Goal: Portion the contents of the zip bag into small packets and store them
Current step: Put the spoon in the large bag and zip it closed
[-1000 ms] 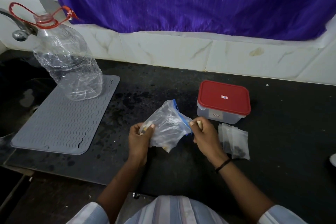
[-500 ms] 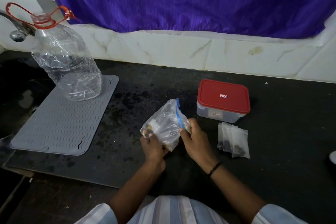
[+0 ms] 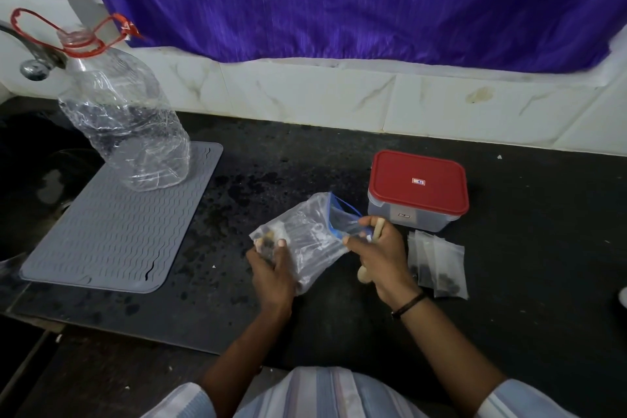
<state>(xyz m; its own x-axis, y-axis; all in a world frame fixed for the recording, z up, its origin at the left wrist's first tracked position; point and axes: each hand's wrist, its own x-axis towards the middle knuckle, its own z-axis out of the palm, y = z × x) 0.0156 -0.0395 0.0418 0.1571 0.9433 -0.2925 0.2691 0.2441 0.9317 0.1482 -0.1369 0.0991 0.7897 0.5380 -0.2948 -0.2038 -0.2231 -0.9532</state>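
The red lid [image 3: 419,182] and container wall [image 3: 403,215] each carry a small label, seemingly too blurred to read.

Clear plastic zip bag with a blue seal strip [image 3: 307,236]: I count one.
Small clear plastic packets with dark bits inside [image 3: 437,263]: I make out at least three, overlapping; exact number unclear.
Rectangular clear plastic box with a red lid [image 3: 419,188]: one.
Large clear plastic bottle with a red handle ring [image 3: 125,119]: one.
Grey ribbed silicone mat [image 3: 112,231]: one.
Pale wooden stick-like tool [image 3: 368,268]: one.
Bare hands: I see two.
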